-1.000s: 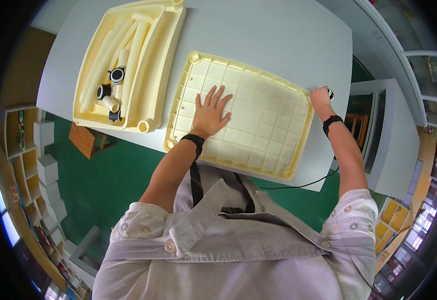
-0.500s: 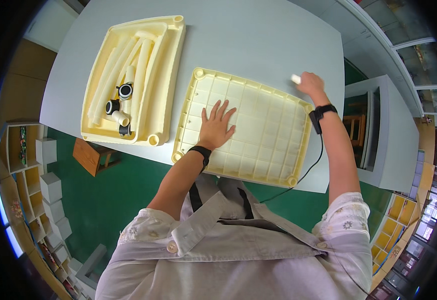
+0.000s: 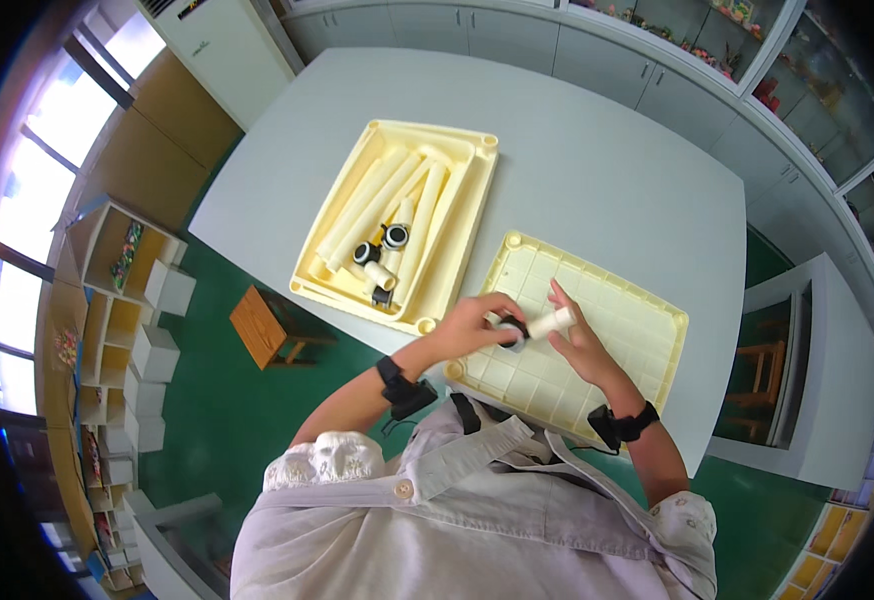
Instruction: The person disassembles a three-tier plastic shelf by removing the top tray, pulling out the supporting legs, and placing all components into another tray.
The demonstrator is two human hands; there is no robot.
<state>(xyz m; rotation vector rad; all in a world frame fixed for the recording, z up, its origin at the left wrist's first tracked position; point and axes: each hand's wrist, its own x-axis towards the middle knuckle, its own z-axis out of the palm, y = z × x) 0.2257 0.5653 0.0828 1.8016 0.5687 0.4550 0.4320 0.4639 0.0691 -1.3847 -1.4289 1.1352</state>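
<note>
In front of me, above the near-left part of a cream ribbed tray [image 3: 612,365], my left hand [image 3: 477,325] is closed on a black-and-white caster wheel [image 3: 513,332]. A short cream tube [image 3: 549,324] sticks out to the right from the caster. My right hand [image 3: 587,345] is open at the tube's far end, thumb and fingers stretched out on either side of it; whether the palm touches the tube I cannot tell. The tray lies on the grey table [image 3: 557,150] with its ribbed side up.
At the left, a cream bin [image 3: 352,175] sits in a larger cream tray [image 3: 472,205]. It holds several long tubes [image 3: 369,212], a short fitting [image 3: 381,275] and more casters [image 3: 395,236]. A wooden stool [image 3: 262,328] stands on the green floor beyond the table's left edge.
My left hand has lifted off the tray and closed on a caster. My right hand has come from the tray's far right corner to beside it. The head view has shifted.
</note>
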